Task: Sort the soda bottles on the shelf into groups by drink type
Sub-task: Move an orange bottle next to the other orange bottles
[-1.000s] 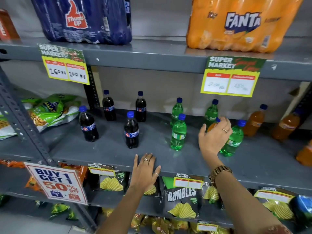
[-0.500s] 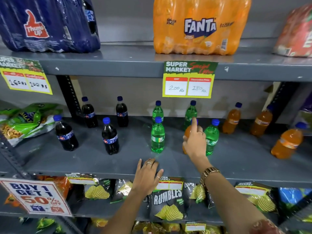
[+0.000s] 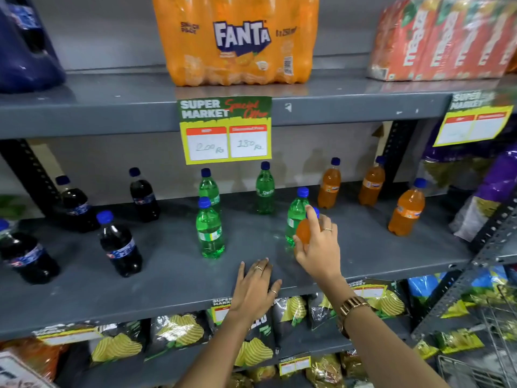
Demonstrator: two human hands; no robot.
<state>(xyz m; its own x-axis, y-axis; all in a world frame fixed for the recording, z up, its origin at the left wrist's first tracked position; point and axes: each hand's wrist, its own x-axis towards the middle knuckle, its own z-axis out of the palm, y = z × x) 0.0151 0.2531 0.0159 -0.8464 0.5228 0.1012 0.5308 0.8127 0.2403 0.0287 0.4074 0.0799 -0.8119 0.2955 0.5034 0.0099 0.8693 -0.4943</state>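
Grey steel shelf (image 3: 167, 287) runs the full width, its front half bare and open along the lip. Overhead sits a Fanta pack (image 3: 237, 40). Four cola bottles (image 3: 119, 243) stand at left, four green bottles (image 3: 209, 228) in the middle, three orange bottles (image 3: 407, 210) at right, well apart. A fourth orange bottle (image 3: 305, 233) is clamped in the right hand (image 3: 319, 247), just in front of a green one. The left hand (image 3: 256, 289) lies flat on the shelf edge, fingers spread.
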